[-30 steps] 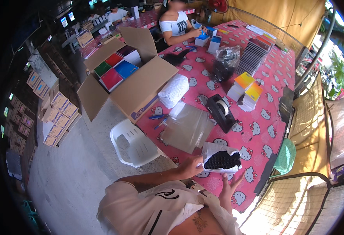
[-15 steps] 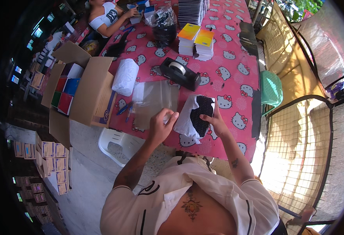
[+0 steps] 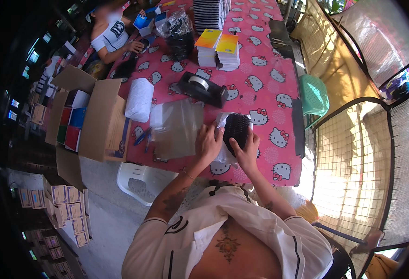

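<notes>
A black ribbed item (image 3: 236,131), partly wrapped in white packaging (image 3: 224,153), sits at the near edge of the table, right in front of the person. Both hands are on it. The left hand (image 3: 208,144) grips the left side, fingers curled over the top edge of the white wrap and pressed against it. The right hand (image 3: 246,152) holds the lower right side, thumb and fingers closed around the black part, pinching it from below.

Just left of the hands lies a stack of clear plastic bags (image 3: 174,128), flat on the pink patterned tablecloth (image 3: 279,83). Two pens (image 3: 142,138), blue and red, lie beside the bags near the table's edge. Behind the hands stands a black tape dispenser (image 3: 202,88) with a roll of tape in it. A white roll (image 3: 139,99) rests to the left of that, touching an open cardboard box (image 3: 97,118) that holds flat coloured packs in red, blue, green and black.

Farther back on the table are two stacks of small boxes with yellow and orange tops (image 3: 218,49), a dark bundle in a clear bag (image 3: 179,37), and a tall dark stack (image 3: 209,11). Another person (image 3: 111,35) sits at the far left end, hands on some blue boxes. A white plastic stool (image 3: 144,181) stands under the near table edge, and a green plastic chair (image 3: 312,95) is at the right side
</notes>
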Motion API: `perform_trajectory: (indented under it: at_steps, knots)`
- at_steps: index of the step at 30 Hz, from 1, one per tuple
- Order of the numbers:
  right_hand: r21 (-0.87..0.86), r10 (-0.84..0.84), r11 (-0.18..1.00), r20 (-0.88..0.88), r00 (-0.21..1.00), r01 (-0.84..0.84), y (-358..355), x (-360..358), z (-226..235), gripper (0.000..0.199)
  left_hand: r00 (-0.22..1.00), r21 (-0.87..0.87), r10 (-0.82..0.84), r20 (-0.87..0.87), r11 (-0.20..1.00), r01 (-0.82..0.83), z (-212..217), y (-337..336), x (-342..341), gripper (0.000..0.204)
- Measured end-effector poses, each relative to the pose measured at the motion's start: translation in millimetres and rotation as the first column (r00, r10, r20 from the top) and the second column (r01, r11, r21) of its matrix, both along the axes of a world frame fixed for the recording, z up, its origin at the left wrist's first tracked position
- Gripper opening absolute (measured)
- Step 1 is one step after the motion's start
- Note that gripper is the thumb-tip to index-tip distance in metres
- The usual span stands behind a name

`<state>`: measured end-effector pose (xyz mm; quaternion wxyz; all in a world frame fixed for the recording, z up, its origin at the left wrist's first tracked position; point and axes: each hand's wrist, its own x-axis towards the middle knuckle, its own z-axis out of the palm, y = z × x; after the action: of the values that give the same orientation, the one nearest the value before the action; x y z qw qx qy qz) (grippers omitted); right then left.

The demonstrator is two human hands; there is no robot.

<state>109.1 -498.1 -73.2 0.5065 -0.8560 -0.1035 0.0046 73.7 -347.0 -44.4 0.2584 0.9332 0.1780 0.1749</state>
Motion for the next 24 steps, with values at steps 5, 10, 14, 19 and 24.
perform_trajectory:
  at_steps: [5, 10, 14, 19, 24]
  knots:
    - [-0.033, 0.077, 0.996, -0.199, 0.977, -0.085, -4, 24, 18, 0.092, 0.997, 0.093, 0.024, 0.079, 0.995, -0.031, -8, 0, 4, 0.023]
    - [0.047, 0.148, 0.989, -0.284, 0.947, -0.14, -9, 56, -2, 0.093, 0.993, -0.1, 0.115, -0.03, 0.988, -0.118, -20, -8, 3, 0.023]
    - [-0.082, 0.198, 0.969, -0.307, 0.931, -0.233, -2, 60, 13, 0.094, 0.973, -0.432, 0.226, 0.048, 0.883, -0.184, -39, 13, -4, 0.032]
    - [-0.257, 0.188, 0.938, -0.18, 0.966, -0.231, 5, 55, 20, 0.098, 0.983, -0.487, 0.13, 0.13, 0.872, -0.051, -7, 4, -4, 0.053]
    - [-0.367, 0.26, 0.879, -0.171, 0.95, -0.306, 15, 62, 29, 0.094, 0.982, -0.6, 0.187, 0.027, 0.789, -0.134, -24, 18, 0, 0.056]
